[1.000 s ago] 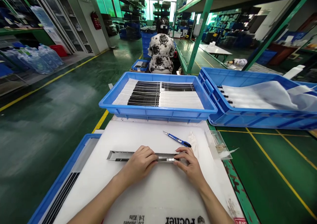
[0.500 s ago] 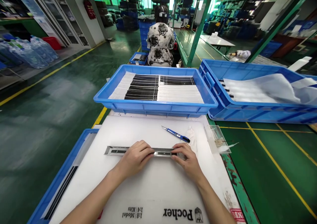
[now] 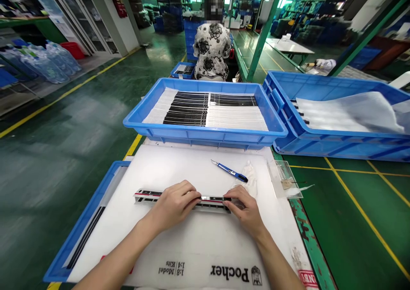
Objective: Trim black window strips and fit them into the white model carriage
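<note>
A long, narrow model train carriage shell [image 3: 147, 195], white with dark windows and a red stripe, lies lengthwise across the white foam sheet [image 3: 179, 164]. My left hand [image 3: 176, 202] is closed on its middle, thumb and fingertips pinching the upper edge. Near the shell's right end, my right hand [image 3: 246, 208] pinches it between thumb and fingers. My left hand hides part of the carriage's middle. Beyond the hands lies a blue craft knife [image 3: 229, 171], its blade pointing left, beside a crumpled white cloth or tissue [image 3: 251, 180].
A blue tray [image 3: 201, 135] of dark strips between white sheets stands past the foam. Another blue bin [image 3: 346, 147] is at right, a clear box [image 3: 280, 183] at the foam's right edge. One blue tray [image 3: 72, 232] sits lower left. A person [image 3: 212, 51] sits ahead, back turned.
The carriage shell has been turned: its hollow inside faced up before, and now its windowed, red-striped side shows. Both hands still hold it at about the same spots. The view has shifted slightly.
</note>
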A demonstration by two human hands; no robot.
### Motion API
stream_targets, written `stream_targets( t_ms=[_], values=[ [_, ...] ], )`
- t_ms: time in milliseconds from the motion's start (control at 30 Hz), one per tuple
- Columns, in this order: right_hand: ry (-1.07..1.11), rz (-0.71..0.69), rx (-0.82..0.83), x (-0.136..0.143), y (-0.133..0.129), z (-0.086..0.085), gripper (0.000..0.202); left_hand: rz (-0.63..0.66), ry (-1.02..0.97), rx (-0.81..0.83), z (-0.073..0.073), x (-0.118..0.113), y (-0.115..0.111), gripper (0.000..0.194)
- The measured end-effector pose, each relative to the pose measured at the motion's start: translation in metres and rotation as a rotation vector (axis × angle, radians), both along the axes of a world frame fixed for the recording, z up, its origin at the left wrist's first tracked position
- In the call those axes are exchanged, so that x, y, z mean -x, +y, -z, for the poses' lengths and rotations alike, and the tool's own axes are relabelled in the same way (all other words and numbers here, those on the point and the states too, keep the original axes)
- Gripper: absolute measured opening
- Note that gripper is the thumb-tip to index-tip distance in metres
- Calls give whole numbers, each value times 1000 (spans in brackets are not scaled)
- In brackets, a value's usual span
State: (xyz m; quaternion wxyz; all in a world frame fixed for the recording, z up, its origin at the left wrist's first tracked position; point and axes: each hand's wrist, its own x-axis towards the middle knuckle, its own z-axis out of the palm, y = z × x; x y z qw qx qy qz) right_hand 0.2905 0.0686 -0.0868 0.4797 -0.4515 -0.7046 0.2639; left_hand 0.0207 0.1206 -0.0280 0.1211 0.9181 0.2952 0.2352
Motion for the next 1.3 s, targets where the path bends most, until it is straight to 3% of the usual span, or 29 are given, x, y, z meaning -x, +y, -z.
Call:
stream_targets(
  t_ms=[400, 1033, 1300],
  values=[
    [-91, -93, 27, -1, -3, -4, 19, -8, 38, 77, 2, 7, -6, 10],
    [-65, -94, -28, -1, -7, -1, 17, -71, 55, 92, 2, 9, -17, 13],
    [28, 73, -31, -8, -11, 3, 23, -75, 46, 75, 3, 8, -17, 11]
  ],
)
